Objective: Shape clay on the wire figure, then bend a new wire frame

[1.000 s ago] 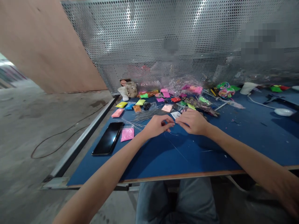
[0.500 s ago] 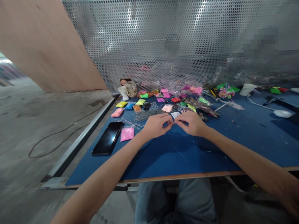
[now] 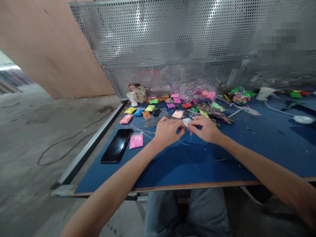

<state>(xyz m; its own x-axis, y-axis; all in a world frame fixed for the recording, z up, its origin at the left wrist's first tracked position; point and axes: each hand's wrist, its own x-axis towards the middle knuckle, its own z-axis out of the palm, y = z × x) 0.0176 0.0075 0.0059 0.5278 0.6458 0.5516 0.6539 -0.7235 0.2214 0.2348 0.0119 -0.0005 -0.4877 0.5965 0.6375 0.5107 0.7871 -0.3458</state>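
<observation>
My left hand [image 3: 170, 131] is closed in a pinch over the middle of the blue table, with a thin wire [image 3: 187, 144] curving down below its fingertips. Close on its right, my right hand [image 3: 204, 129] pinches too; what lies between its fingertips is too small to make out. A small white piece [image 3: 187, 121] shows just behind the fingertips. Left of my left hand, loose thin wires [image 3: 142, 130] lie beside a pink packet [image 3: 136, 141].
A black phone [image 3: 116, 145] lies at the table's left. Colourful packets [image 3: 149, 108] and clear plastic wrap [image 3: 187, 92] line the back, before a perforated metal screen [image 3: 153, 42]. A white cable with an oval end [image 3: 303, 119] is at the right.
My hands have moved slightly apart at the fingertips, and the curved wire below them shows more clearly. The whole view has shifted a little.
</observation>
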